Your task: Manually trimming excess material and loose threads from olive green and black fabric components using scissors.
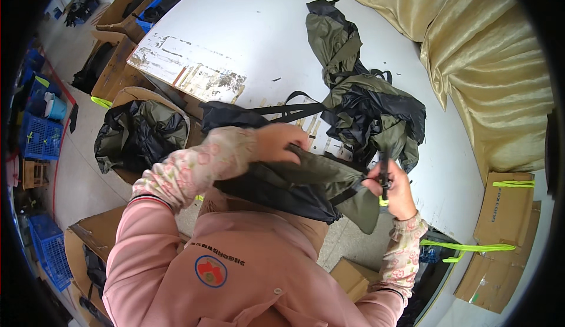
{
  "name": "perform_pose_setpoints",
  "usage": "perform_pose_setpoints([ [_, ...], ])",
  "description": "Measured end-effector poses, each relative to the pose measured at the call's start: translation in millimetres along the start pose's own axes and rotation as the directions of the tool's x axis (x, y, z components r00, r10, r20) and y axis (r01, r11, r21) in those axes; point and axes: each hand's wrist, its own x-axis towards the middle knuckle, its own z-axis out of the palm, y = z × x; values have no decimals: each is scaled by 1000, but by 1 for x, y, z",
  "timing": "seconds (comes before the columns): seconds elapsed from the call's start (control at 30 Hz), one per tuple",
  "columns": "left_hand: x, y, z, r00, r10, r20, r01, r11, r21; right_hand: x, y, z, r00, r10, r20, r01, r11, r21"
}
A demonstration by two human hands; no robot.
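Observation:
My left hand (279, 141) is closed on an olive and black fabric piece (294, 180), which looks like part of a bag. The piece hangs in folds over the table's near edge, in front of my body. My right hand (398, 193) is closed around a small, slim black tool (384, 177) with a yellow-green end, held upright; its exact kind is hard to make out. That hand is beside the right end of the fabric. Black straps (288, 112) run from the held piece toward a crumpled olive and black fabric heap (376, 106) on the table.
The white table (259, 38) has a worn, peeling left corner. A carton of similar fabric (144, 135) stands at left, with blue crates (44, 135) beyond. Gold curtains (488, 80) hang at right above cardboard boxes (506, 209) with yellow-green straps (471, 246).

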Motion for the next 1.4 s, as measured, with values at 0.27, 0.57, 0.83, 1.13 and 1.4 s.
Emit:
perform_pose_setpoints([
  [0.27,-59,-20,-38,922,-388,-14,378,905,-197,-2,26,-27,983,91,-162,-80,994,75],
  [0.57,-48,12,-42,907,-416,59,359,693,-626,30,17,-13,948,-77,-308,-113,826,-552],
  [0.83,-46,44,-40,916,-401,-20,326,773,-544,56,-53,35,930,-360,74,311,664,-680],
  [1.13,-37,45,-57,912,-340,-231,293,932,-214,65,-57,43,922,-384,41,307,663,-682],
  [1.4,14,54,-119,718,331,-612,299,647,701,10,-26,34,927,4,-374,-79,979,-186],
])
